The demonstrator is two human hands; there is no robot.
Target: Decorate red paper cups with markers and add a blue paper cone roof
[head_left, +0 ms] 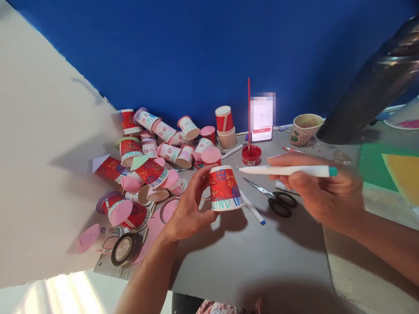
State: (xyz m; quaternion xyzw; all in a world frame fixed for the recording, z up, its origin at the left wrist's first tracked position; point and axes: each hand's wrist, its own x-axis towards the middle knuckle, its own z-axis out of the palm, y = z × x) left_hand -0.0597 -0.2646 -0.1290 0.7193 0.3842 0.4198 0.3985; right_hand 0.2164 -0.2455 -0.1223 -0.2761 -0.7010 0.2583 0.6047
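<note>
My left hand (193, 209) grips a red paper cup (224, 187) turned upside down, its closed end upward. Blue window and door shapes and a teal zigzag along the white rim are drawn on it. In my right hand (321, 187) is a white marker (288, 171) with a teal end cap, held level; its tip points left, just off the cup's upper right side. Beneath the cup's right side lies another white marker (252, 208) with a blue end. Black-handled scissors (278, 200) rest open on the table below my right hand.
Many decorated cups with paper tops (152, 170) are heaped at the left, by a tape roll (126, 249). Behind stand stacked cups (225, 124), a red paint pot (251, 155) with a stick, a lit phone (262, 117) and a patterned cup (304, 130). A dark cylinder (366, 87) leans at right.
</note>
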